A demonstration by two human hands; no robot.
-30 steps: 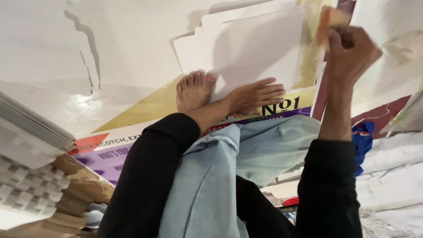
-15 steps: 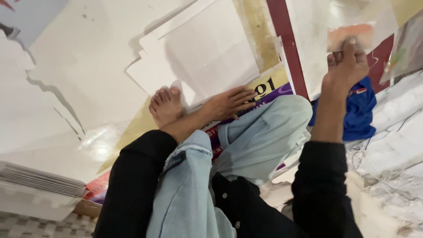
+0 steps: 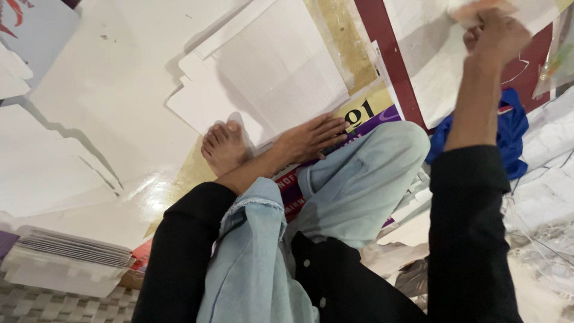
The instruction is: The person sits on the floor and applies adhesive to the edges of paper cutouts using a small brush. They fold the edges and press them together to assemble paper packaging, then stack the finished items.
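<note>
Nearest, at the lower left, a stack of white die-cut sheets (image 3: 66,260) sits with its edges squared. Beyond it a bare foot (image 3: 224,146) rests on the glossy white board (image 3: 107,107), which has open room to the left up to a torn edge. Just right of the foot, the left hand (image 3: 311,139) lies flat, fingers spread wide, pressing the near edge of a pile of white cardboard blanks (image 3: 269,72) (about 2 or 3 layers, fanned). Farther right, the right hand (image 3: 493,36) is raised and closed around a pale orange piece (image 3: 478,9), blurred. A blue cloth (image 3: 508,134) lies crumpled below it.
</note>
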